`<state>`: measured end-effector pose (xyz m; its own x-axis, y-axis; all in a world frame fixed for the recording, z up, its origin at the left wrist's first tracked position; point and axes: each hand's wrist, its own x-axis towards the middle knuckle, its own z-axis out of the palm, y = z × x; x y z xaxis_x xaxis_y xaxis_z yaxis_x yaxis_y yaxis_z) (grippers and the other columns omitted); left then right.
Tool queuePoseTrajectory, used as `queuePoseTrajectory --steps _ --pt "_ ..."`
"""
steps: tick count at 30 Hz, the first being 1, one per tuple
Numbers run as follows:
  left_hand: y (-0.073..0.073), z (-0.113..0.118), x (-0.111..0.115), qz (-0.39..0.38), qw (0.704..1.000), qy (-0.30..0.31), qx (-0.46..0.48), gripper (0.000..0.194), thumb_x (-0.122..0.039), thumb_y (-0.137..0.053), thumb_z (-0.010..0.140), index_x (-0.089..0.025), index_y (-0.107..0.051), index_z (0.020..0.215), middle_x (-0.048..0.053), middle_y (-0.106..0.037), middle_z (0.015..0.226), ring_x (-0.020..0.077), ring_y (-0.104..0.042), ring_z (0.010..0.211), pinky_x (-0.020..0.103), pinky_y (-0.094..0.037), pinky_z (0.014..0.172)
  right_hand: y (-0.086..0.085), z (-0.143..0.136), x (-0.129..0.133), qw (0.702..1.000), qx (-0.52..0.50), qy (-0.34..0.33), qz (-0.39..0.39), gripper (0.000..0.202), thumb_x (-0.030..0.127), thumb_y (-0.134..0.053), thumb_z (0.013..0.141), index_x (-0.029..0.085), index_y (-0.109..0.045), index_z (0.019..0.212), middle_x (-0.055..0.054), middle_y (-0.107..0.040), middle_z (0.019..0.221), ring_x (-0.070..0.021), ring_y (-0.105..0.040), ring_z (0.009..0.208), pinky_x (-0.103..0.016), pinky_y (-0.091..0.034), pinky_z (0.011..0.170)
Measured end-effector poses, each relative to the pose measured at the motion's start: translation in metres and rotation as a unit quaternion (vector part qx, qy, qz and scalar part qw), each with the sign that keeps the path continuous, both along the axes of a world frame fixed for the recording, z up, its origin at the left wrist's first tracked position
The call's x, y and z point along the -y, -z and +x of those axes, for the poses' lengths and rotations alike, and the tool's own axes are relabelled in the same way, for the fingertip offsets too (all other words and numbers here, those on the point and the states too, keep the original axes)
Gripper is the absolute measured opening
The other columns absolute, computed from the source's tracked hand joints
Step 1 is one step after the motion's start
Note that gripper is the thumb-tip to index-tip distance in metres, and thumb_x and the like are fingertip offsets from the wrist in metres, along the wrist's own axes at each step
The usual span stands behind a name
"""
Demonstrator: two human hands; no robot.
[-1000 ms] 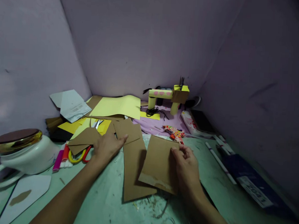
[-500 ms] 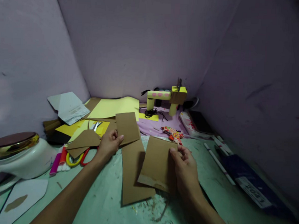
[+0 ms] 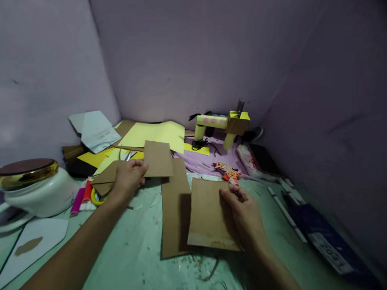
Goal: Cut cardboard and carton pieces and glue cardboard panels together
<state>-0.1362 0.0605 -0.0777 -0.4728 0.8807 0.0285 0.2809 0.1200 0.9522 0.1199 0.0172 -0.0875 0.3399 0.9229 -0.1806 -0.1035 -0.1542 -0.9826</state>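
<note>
Fingers (image 3: 136,164), left hand (image 3: 126,180), pinching small brown cardboard rectangle (image 3: 158,159); right hand (image 3: 247,215) gripping larger brown cardboard panel (image 3: 207,215); edge holds, likely baring faces.

Close purple-grey walls (image 3: 198,54) are boxing in a scuffed green tabletop (image 3: 126,245), and the spot is looking like a small craft corner, probably in a home. Cut cardboard pieces (image 3: 173,217), yellow paper (image 3: 148,136), scissors (image 3: 94,200) and a tangle of black string (image 3: 200,143) are crowding the work area, while a tube-legged yellow animal figure (image 3: 212,121) is standing toward the back near a lilac cloth (image 3: 197,163). A white pot (image 3: 48,200) with a gold-rimmed lid (image 3: 25,171) is sitting at the left, lending a household note.
</note>
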Motion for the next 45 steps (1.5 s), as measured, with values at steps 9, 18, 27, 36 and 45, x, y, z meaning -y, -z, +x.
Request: queuePoseTrajectory --steps 9,18,27,36,45 --pt "-0.001 0.012 0.022 -0.069 0.974 0.018 -0.213 0.009 -0.026 -0.056 0.07 -0.019 -0.061 0.071 0.011 -0.066 0.078 0.0318 -0.061 0.093 0.036 -0.043 0.073 0.012 -0.045 -0.025 0.985 0.122 -0.122 -0.012 0.024 0.037 -0.071 0.053 0.017 -0.058 0.057 0.004 -0.055 0.048 -0.0129 -0.047 0.046 -0.024 -0.033 0.045" --pt "0.018 0.032 0.029 -0.16 0.964 0.164 -0.138 0.027 -0.028 -0.06 0.063 -0.023 -0.044 0.043 0.005 -0.055 0.043 0.024 -0.058 0.049 0.029 -0.035 0.045 0.022 -0.058 -0.025 0.975 0.197 -0.099 0.017 0.022 0.035 -0.072 0.056 0.021 -0.055 0.052 0.005 -0.051 0.046 -0.013 -0.041 0.048 -0.023 -0.025 0.046" --pt "0.028 0.055 0.037 -0.152 0.942 0.288 0.086 0.031 -0.05 -0.048 0.074 -0.019 -0.054 0.077 -0.005 -0.049 0.042 0.0107 -0.039 0.029 0.019 -0.026 0.029 0.011 -0.036 0.0 0.988 -0.04 -0.143 0.043 0.041 0.045 -0.071 0.062 0.018 -0.062 0.091 -0.001 -0.068 0.073 -0.0195 -0.062 0.065 -0.032 -0.048 0.066" --pt "0.008 0.067 0.049 -0.048 0.955 0.262 0.13 0.045 -0.061 -0.049 0.075 -0.019 -0.061 0.084 0.005 -0.071 0.082 0.023 -0.063 0.076 0.031 -0.05 0.07 0.001 -0.038 0.013 0.964 -0.061 -0.224 0.126 0.04 0.052 -0.045 0.086 0.019 -0.066 0.088 -0.003 -0.067 0.086 -0.0193 -0.058 0.08 -0.03 -0.044 0.079" --pt "-0.001 0.063 0.053 0.001 0.982 0.184 -0.053 0.041 -0.061 -0.051 0.072 -0.021 -0.058 0.065 0.003 -0.065 0.066 0.024 -0.06 0.07 0.029 -0.048 0.06 0.001 -0.038 0.019 0.965 0.099 -0.167 0.178 0.036 0.04 -0.036 0.092 0.018 -0.059 0.074 0.0 -0.057 0.069 -0.016 -0.05 0.066 -0.025 -0.04 0.064"
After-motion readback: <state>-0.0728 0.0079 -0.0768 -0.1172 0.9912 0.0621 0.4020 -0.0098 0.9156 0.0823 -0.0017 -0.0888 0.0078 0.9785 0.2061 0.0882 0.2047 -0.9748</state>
